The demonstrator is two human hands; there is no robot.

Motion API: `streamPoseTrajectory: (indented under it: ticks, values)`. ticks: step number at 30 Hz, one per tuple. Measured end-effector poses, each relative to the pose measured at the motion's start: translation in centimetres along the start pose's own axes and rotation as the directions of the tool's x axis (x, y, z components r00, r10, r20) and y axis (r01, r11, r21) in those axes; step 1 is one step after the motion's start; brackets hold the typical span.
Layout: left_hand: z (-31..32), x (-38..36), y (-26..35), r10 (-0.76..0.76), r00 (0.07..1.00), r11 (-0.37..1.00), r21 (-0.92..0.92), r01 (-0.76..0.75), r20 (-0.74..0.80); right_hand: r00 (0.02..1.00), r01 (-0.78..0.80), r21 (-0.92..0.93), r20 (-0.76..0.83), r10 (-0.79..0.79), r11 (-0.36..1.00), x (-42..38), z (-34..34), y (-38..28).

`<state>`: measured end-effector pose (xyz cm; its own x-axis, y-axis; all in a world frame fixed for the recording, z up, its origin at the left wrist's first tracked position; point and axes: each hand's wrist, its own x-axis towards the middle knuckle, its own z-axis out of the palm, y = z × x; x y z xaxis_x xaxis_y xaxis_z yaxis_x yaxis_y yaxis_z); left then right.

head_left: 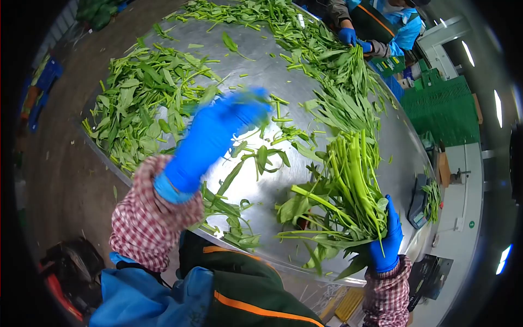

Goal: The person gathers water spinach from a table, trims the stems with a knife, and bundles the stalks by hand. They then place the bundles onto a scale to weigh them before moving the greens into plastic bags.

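My right hand [389, 240], in a blue glove, is closed around a bunch of leafy green stems that looks like water spinach [355, 182]. The thick pale stem ends point away from me, and leaves spill out beside the hand over the table's near edge. My left hand [223, 122], also blue-gloved, is over the middle of the metal table [289, 215]. Motion smears its fingers, with a bit of green showing at the tips. Loose leaves and cut stem pieces [264, 158] lie just beyond and below it.
A large heap of greens [136, 103] covers the table's left side. More greens [332, 82] run along the far right edge, where another person's blue-gloved hands [354, 41] work. Green crates [441, 109] and a scale [418, 201] stand to the right.
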<state>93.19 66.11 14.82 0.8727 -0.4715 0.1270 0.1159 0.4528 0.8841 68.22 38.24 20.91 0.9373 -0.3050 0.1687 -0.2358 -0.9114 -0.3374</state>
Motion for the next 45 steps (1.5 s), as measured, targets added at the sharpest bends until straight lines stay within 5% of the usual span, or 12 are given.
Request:
streamPoseTrajectory:
  ticks: [5, 7, 12, 14, 18, 20, 21, 26, 30, 31, 36, 45]
  values:
    - [7.3, -2.9, -1.9, 0.199, 0.954, 0.662, 0.687, -0.299, 0.224, 0.998, 0.045, 0.056, 0.033, -0.047, 0.997, 1.1, 0.3, -1.7]
    - [5.9, -0.7, -1.7, -0.351, 0.925, 0.884, 0.379, 0.275, 0.147, 0.998, 0.026, 0.101, 0.059, -0.032, 0.995, 0.7, 0.2, -1.8]
    - [0.0, 3.2, -0.2, -0.020, 0.987, 0.977, 0.207, 0.053, -0.158, 0.919, -0.386, 0.736, 0.255, 0.300, 0.557, -0.8, -0.6, -1.8]
    - [3.3, 2.0, -0.9, 0.130, 0.987, 0.972, 0.186, -0.147, 0.099, 0.928, -0.372, 0.717, 0.270, 0.257, 0.589, -0.7, -0.6, -2.0]
    - [8.1, -1.9, 1.8, -0.280, 0.892, 0.674, 0.734, -0.080, 0.355, 0.892, -0.383, 0.812, 0.201, 0.406, 0.441, -0.6, 0.1, -2.4]
    - [6.2, -0.2, -0.4, -0.111, 0.961, 0.988, 0.133, 0.079, 0.254, 0.847, -0.481, 0.873, 0.438, 0.302, 0.080, -0.6, -0.8, -1.6]
    - [3.9, 1.7, -0.7, -0.023, 0.980, 0.995, 0.103, 0.003, 0.198, 0.898, -0.439, 0.744, 0.348, 0.268, 0.503, -1.6, -1.1, -0.6]
    - [3.8, 2.3, 2.2, 0.200, 0.978, 0.921, 0.352, -0.169, -0.052, 0.870, -0.453, 0.845, 0.349, 0.349, 0.285, -2.5, -1.7, 0.5]
    - [5.8, 0.8, 0.3, 0.222, 0.687, 0.808, 0.264, -0.527, 0.691, 0.956, -0.277, 0.690, 0.266, 0.121, 0.669, -1.7, -1.8, -0.3]
    - [5.5, 1.6, 1.1, -0.232, 0.652, 0.908, 0.401, -0.120, 0.721, 0.974, -0.146, 0.593, 0.226, 0.010, 0.792, -1.6, -1.9, -0.4]
    - [4.1, 1.9, 3.0, -0.347, 0.715, 0.935, 0.280, 0.216, 0.608, 0.895, 0.414, 0.157, 0.111, -0.432, 0.897, -0.7, -3.6, -1.2]
    - [1.8, 2.4, 5.9, -0.005, 0.985, 0.916, 0.397, -0.065, 0.172, 0.875, 0.466, -0.506, 0.141, -0.463, 0.726, 0.4, -6.2, -2.1]
